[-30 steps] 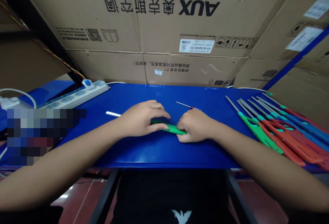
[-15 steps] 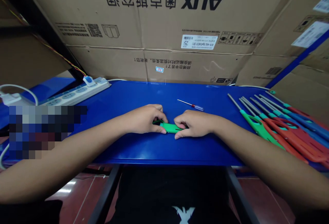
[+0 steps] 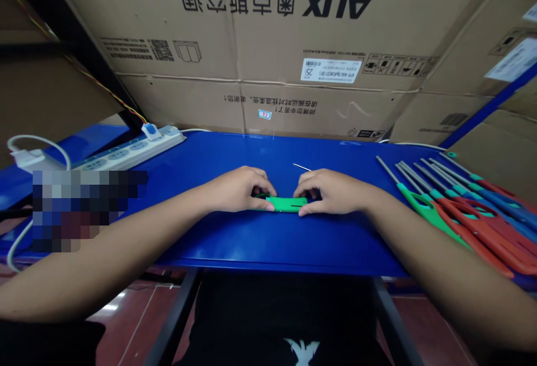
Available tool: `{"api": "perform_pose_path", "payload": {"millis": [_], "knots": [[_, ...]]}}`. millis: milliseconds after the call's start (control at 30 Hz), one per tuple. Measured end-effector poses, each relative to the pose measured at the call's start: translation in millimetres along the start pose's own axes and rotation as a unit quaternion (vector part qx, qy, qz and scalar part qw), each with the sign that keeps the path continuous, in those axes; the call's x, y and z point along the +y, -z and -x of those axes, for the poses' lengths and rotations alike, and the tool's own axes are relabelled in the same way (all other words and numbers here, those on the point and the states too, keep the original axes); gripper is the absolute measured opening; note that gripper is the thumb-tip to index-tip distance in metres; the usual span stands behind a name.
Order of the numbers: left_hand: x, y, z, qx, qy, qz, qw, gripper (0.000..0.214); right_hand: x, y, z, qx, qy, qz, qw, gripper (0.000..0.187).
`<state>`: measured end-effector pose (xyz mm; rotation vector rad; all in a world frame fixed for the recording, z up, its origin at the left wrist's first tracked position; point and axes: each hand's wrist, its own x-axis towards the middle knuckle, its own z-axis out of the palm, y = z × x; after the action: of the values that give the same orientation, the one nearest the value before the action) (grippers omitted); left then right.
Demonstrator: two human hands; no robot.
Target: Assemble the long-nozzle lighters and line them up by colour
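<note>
A green gas lighter (image 3: 287, 204) lies sideways at the middle of the blue table, its slotted handle toward the right. My left hand (image 3: 245, 189) is closed around its left end, thumb in front and fingers behind, and hides that end. At the right end my right hand (image 3: 325, 191) pinches the handle between thumb and curled fingers. Behind the right hand a screwdriver (image 3: 302, 167) shows only its thin metal shaft; its handle is hidden by the hand.
On the right lie several long-nosed lighters, among them a green one (image 3: 432, 215) and a red one (image 3: 490, 231). A white power strip (image 3: 130, 150) with cables sits at the left. A large cardboard box (image 3: 268, 36) stands behind the blue table (image 3: 268, 248).
My right hand has slid outward to the right end of the lighter, uncovering more of its handle and covering the screwdriver's handle. The view has shifted slightly.
</note>
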<state>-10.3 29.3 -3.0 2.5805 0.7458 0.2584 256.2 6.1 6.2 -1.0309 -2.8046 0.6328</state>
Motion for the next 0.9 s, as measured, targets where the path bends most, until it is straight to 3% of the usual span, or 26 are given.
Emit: {"api": "perform_pose_path", "payload": {"millis": [200,400,500,567,667,767,900], "knots": [[6.4,-11.0,-2.0,0.019,-0.004,-0.025,0.999,0.030,-18.1,1.2,1.7,-0.034,-0.089,0.110,0.989,0.026],[4.9,-10.6,-7.5,0.048,-0.025,-0.003,0.999,0.027,-7.3,12.5,12.5,-0.060,-0.048,0.099,0.992,0.029],[-11.3,5.7,-5.7,0.103,0.046,-0.027,0.993,0.025,3.1,19.3,18.4,-0.057,-0.053,0.089,0.993,0.036],[-25.2,17.1,-3.2,0.120,0.129,-0.068,0.982,0.021,7.8,22.0,21.2,-0.041,-0.048,0.081,0.995,0.044],[-39.4,23.2,-1.8,0.086,0.207,-0.044,0.973,0.022,10.6,21.9,21.7,0.019,-0.038,0.072,0.997,0.045],[-39.5,14.3,-5.8,0.044,0.212,0.017,0.976,0.031,8.9,17.9,18.0,0.074,-0.042,0.078,0.993,0.037],[-30.3,-0.6,-13.5,0.041,0.187,0.011,0.981,0.026,4.0,11.4,11.3,0.082,-0.045,0.073,0.993,0.031]]}}
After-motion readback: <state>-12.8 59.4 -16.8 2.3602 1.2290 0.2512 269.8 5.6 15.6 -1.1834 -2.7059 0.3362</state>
